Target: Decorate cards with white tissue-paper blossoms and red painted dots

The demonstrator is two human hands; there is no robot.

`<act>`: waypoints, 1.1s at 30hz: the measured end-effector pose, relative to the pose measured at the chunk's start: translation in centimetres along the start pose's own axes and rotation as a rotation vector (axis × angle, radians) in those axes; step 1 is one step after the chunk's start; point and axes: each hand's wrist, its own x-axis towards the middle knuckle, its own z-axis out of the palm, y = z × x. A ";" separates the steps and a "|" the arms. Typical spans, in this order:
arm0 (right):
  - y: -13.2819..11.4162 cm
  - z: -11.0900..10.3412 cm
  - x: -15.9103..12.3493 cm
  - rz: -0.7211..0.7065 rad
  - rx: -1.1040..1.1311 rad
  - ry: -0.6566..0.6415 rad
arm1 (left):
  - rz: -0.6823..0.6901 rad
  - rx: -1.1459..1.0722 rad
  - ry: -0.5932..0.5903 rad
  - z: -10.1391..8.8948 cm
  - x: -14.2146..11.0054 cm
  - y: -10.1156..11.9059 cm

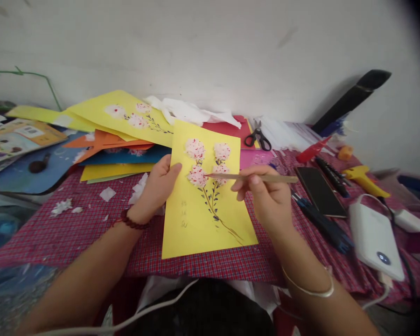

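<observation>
My left hand (160,187) grips the left edge of a yellow sheet of paper (192,240), thumb on top, and the sheet is tilted up off the cloth. White paper flowers (195,149) speckled with red are stuck on its upper half. Below them run brown stems with dark blue leaves (209,200), and small writing stands at the lower left. Over the sheet's right side, my right hand (266,193) pinches a long wooden pencil (269,178) with a reddish tip. It lies nearly level, and its tip is at the lower left flower.
A red checked cloth (91,224) covers the table. Behind lie another yellow flower sheet (101,109), coloured papers and black scissors (257,136). To the right are a phone (320,191), a blue cutter (322,221), a white power bank (374,238) and a yellow glue gun (366,179).
</observation>
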 end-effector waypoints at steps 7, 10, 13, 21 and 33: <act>0.6 0.8 -0.3 -0.013 -0.029 -0.066 | -0.008 0.015 -0.010 -0.2 0.2 -0.4; 0.9 0.9 -0.2 -0.017 -0.042 -0.043 | -0.036 0.020 -0.011 -0.1 0.2 -0.4; 1.1 1.0 -0.2 -0.009 -0.080 -0.049 | -0.063 0.015 -0.016 -0.1 0.1 -0.4; 1.3 1.7 -0.5 -0.082 -0.150 -0.155 | -0.038 0.083 -0.025 0.0 -0.1 0.0; 1.8 1.5 -0.3 -0.046 -0.170 -0.147 | -0.046 0.052 -0.028 0.1 -0.3 0.2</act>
